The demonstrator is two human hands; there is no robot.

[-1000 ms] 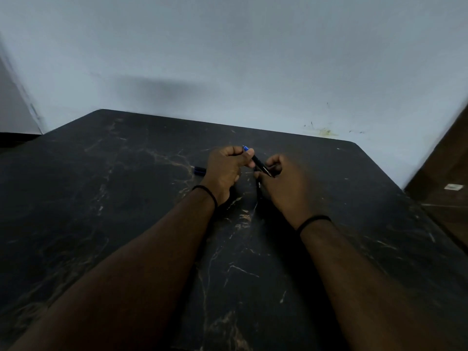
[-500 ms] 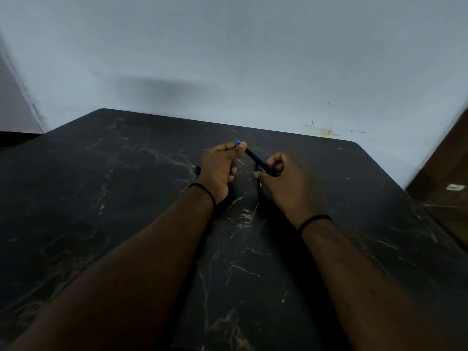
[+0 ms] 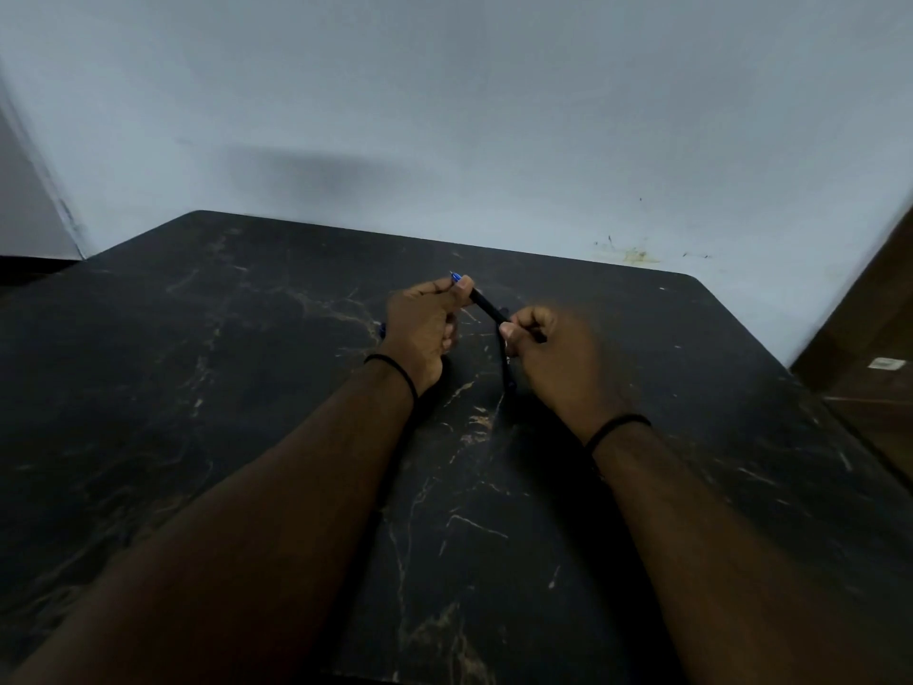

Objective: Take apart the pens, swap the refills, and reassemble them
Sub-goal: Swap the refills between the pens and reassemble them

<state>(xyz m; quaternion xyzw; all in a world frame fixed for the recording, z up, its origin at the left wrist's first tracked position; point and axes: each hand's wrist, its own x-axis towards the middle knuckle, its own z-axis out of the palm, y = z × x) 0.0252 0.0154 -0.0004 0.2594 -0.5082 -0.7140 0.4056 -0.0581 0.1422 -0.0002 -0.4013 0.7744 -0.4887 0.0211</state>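
**One head-worn view, looking forward and down**

I have a single wide-angle camera, worn on the person's head. It faces forward and downward over the dark marbled surface (image 3: 207, 388), whose far edge meets a pale wall (image 3: 444, 116) at 12 o'clock. Both forearms enter from 6 o'clock, near the lens. The hands meet just above frame centre. With no second view, nothing overlaps.

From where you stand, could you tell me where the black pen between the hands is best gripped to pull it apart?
Grip both ends, as now: left hand pinching the blue tip end, right hand round the lower barrel. The pen slants between them, middle bare.
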